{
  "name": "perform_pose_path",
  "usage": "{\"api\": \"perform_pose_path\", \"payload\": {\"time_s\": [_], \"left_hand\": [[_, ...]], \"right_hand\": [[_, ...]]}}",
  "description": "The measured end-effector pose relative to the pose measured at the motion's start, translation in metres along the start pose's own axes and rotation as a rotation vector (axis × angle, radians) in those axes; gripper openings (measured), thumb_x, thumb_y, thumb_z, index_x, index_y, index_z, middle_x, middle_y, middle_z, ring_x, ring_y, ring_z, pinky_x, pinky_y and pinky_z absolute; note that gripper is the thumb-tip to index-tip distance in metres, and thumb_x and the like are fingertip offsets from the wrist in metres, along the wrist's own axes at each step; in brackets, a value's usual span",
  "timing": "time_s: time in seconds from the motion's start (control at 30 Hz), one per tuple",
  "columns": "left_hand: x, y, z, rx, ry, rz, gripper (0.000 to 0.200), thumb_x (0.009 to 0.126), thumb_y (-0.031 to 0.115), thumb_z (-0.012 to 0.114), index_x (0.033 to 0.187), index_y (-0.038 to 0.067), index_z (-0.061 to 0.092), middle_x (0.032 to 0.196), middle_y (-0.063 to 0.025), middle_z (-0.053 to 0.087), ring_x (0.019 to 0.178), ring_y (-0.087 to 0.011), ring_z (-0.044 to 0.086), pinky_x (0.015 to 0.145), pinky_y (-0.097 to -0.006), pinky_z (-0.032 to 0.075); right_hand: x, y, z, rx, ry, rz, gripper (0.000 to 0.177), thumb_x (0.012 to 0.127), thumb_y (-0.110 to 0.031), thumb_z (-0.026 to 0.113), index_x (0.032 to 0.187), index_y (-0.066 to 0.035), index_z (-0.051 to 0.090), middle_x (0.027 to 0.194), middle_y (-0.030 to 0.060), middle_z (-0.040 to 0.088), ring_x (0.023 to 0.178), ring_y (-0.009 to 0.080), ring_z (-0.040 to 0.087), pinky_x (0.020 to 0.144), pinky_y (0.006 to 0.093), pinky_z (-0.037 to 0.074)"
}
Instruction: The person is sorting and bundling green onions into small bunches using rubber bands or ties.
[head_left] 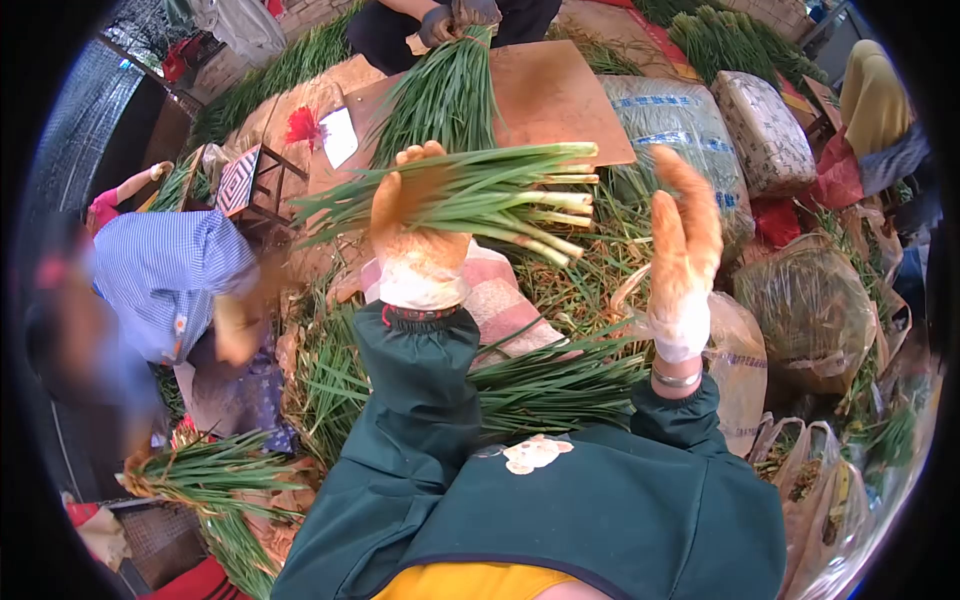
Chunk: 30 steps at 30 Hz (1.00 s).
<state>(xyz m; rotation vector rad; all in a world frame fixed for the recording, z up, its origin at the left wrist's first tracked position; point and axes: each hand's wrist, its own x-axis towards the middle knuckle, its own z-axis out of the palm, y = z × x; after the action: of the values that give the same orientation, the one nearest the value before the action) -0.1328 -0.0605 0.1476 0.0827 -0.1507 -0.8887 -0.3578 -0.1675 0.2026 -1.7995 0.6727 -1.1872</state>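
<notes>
A person in a blue checked shirt (165,275) sits well to the left of the bunch of green stalks (500,195). The gloved left hand (420,235) is closed around the bunch near its middle and holds it roughly level, white cut ends pointing right. The gloved right hand (685,245) stands near those cut ends, apart from them, fingers extended, gripping nothing. A brown board (570,100) lies beyond the bunch. Woven sacks (690,130) lie to the right of the bunch.

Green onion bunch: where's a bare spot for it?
The brown board is bare right of the other person's bunch. Some pink checked cloth shows below the left hand gripping the green onion bunch. Sacks and loose greens crowd elsewhere.
</notes>
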Motion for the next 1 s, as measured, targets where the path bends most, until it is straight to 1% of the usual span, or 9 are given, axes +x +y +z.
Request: {"api": "perform_pose_path", "payload": {"time_s": [0.1,0.2,0.3,0.37,0.43,0.53,0.6,0.7,1.0], "left_hand": [[-0.005,-0.013,0.016,0.097,0.251,0.100,0.019,0.086,0.007,0.058,0.104,0.004,0.059,0.109,-0.0098,0.062,0.110,-0.0273,0.057,0.099,-0.0469,0.045],[-0.009,-0.029,0.035,0.153,0.386,0.081,0.017,0.087,0.009,0.057,0.103,0.004,0.060,0.106,-0.0090,0.064,0.106,-0.0270,0.059,0.095,-0.0480,0.047],[-0.006,-0.029,0.033,0.151,0.398,0.071,0.022,0.090,0.021,0.060,0.105,0.005,0.061,0.104,-0.0079,0.065,0.102,-0.0275,0.060,0.091,-0.0493,0.049],[-0.006,-0.022,0.039,0.060,0.123,-0.023,0.042,0.088,0.041,0.063,0.110,0.006,0.061,0.103,-0.0094,0.065,0.103,-0.0300,0.059,0.095,-0.0501,0.046],[-0.005,-0.014,0.030,0.290,0.192,-0.053,0.095,0.075,0.074,0.057,0.138,0.004,0.040,0.142,-0.0168,0.039,0.131,-0.0325,0.037,0.111,-0.0485,0.026],[-0.019,0.003,-0.014,0.618,0.251,-0.008,0.114,0.074,0.085,0.040,0.149,0.003,0.011,0.155,-0.0164,0.015,0.143,-0.0319,0.013,0.115,-0.0466,0.005],[-0.024,0.001,-0.042,0.815,0.231,-0.144,0.102,0.082,0.079,0.033,0.148,0.003,0.019,0.153,-0.0171,0.022,0.142,-0.0309,0.017,0.115,-0.0485,0.005],[-0.030,-0.017,-0.045,0.918,-0.422,-0.276,0.084,0.083,0.057,0.059,0.141,0.001,0.036,0.140,-0.0141,0.044,0.130,-0.0265,0.039,0.111,-0.0404,0.023],[-0.033,-0.039,0.005,0.782,-0.163,-0.859,0.051,0.077,0.029,0.075,0.117,0.005,0.054,0.111,-0.0107,0.061,0.093,-0.0184,0.061,0.081,-0.0333,0.052]], "right_hand": [[0.004,-0.033,0.013,-0.646,-0.200,-0.380,0.107,0.053,-0.013,0.085,0.145,-0.006,0.031,0.147,0.0157,0.035,0.137,0.0356,0.029,0.112,0.0431,0.026],[0.009,-0.017,0.043,-0.908,-0.253,-0.460,0.106,0.056,-0.012,0.083,0.146,-0.007,0.028,0.138,0.0167,0.046,0.129,0.0342,0.042,0.106,0.0416,0.035],[0.010,0.033,0.058,-0.581,-0.469,-0.198,0.060,0.073,-0.018,0.075,0.126,-0.004,0.051,0.095,0.0107,0.065,0.087,0.0241,0.063,0.077,0.0359,0.048],[0.011,0.062,0.068,0.115,-0.638,0.114,0.032,0.083,-0.016,0.066,0.111,-0.003,0.059,0.072,0.0036,0.058,0.065,0.0147,0.054,0.061,0.0298,0.044],[0.018,0.039,0.048,0.431,-0.894,0.660,0.025,0.087,-0.019,0.062,0.106,-0.003,0.062,0.067,-0.0039,0.048,0.057,0.0065,0.039,0.052,0.0238,0.033],[0.011,0.039,0.044,0.600,-0.910,0.738,0.027,0.084,-0.023,0.063,0.104,-0.004,0.062,0.064,-0.0069,0.042,0.052,0.0039,0.033,0.048,0.0208,0.024],[0.006,0.033,0.046,0.638,-0.878,0.756,0.030,0.081,-0.025,0.065,0.099,-0.002,0.059,0.061,-0.0072,0.036,0.050,0.0037,0.027,0.047,0.0221,0.019],[-0.005,0.049,0.052,0.682,-0.885,0.720,0.030,0.082,-0.026,0.063,0.097,-0.001,0.058,0.058,-0.0067,0.037,0.048,0.0040,0.029,0.046,0.0223,0.020],[-0.042,0.100,0.048,1.056,-0.907,0.762,0.015,0.091,-0.019,0.055,0.091,-0.004,0.056,0.062,-0.0035,0.043,0.049,0.0090,0.039,0.046,0.0253,0.028]]}}
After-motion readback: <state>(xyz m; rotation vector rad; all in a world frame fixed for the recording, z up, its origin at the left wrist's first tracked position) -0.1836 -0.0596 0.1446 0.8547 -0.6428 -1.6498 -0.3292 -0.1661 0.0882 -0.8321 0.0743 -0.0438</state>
